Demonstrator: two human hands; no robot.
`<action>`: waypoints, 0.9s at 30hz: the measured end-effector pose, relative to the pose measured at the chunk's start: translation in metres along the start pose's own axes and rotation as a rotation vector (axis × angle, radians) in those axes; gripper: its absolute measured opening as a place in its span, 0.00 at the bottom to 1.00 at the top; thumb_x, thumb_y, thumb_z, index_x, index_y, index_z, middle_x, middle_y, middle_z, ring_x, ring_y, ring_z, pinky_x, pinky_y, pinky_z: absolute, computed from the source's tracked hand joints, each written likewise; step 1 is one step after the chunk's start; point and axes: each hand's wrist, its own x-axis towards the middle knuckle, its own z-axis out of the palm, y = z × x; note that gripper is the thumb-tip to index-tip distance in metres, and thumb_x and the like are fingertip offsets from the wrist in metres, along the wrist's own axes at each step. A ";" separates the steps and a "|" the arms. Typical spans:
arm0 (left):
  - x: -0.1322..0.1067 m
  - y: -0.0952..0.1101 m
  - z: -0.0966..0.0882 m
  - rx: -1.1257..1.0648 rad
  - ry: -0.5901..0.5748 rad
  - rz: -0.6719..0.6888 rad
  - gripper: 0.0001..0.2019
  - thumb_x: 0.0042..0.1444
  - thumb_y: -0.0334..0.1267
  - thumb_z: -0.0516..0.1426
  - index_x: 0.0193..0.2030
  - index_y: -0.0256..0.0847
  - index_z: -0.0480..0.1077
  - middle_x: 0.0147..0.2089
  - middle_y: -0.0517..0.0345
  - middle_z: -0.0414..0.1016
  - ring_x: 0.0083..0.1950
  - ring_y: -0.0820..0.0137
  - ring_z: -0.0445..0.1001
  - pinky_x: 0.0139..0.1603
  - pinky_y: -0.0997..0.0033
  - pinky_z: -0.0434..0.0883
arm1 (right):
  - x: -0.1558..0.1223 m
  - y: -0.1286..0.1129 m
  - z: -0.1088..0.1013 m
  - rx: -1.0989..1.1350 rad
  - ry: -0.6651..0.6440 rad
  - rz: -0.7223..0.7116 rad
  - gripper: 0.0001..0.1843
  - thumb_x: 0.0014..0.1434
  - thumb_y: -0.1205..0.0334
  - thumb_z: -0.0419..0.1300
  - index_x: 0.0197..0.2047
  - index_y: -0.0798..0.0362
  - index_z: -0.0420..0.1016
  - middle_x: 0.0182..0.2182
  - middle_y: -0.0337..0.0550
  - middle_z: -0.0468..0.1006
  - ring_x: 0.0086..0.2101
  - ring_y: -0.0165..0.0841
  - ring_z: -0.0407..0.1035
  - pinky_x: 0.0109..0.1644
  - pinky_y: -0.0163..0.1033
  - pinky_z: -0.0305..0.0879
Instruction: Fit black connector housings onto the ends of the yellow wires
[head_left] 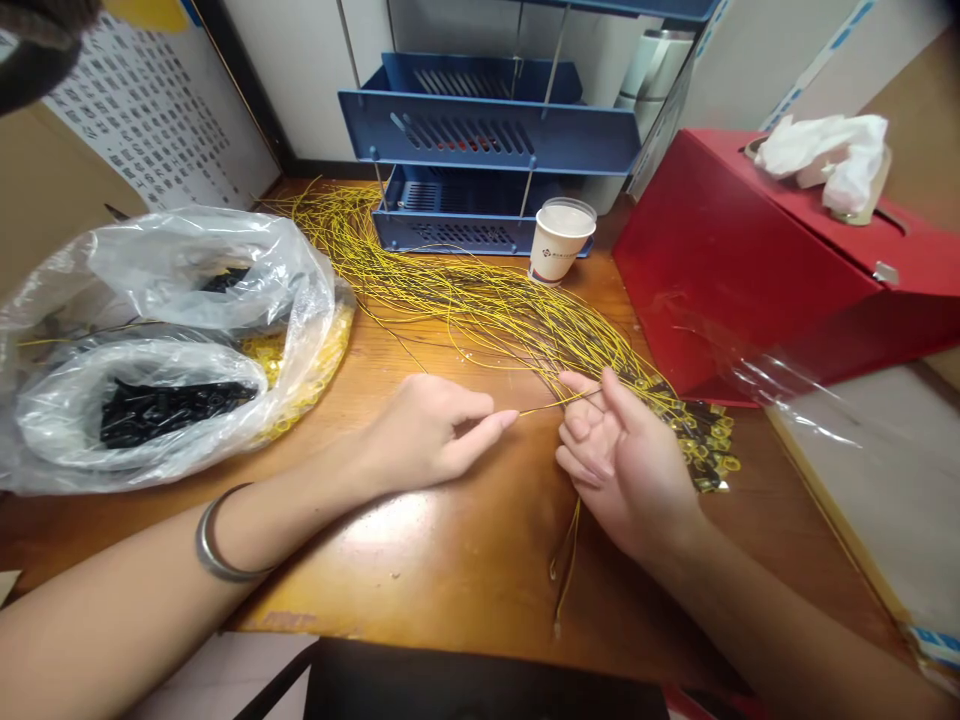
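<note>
My left hand (435,430) rests on the wooden table (420,560), its fingers pinched on the end of one thin yellow wire (544,407). My right hand (622,450) holds the same wire between thumb and forefinger, other fingers curled. That wire runs from a big spread bundle of yellow wires (480,300) lying across the table. Their ring terminals (709,445) are heaped just right of my right hand. A loose yellow wire (568,560) hangs below my right wrist toward the table's near edge.
A clear plastic bag (187,330) on the left holds small black parts (165,405) and yellow pieces. A blue tray rack (487,150) and a paper cup (559,240) stand at the back. A red box (750,260) with tissue on top fills the right.
</note>
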 end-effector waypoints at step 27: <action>0.002 0.002 -0.002 0.002 0.033 -0.123 0.24 0.65 0.43 0.52 0.18 0.36 0.61 0.16 0.65 0.57 0.19 0.81 0.55 0.25 0.75 0.51 | 0.003 -0.002 -0.001 -0.193 -0.266 0.198 0.15 0.65 0.53 0.59 0.49 0.54 0.76 0.20 0.34 0.68 0.14 0.19 0.51 0.16 0.26 0.46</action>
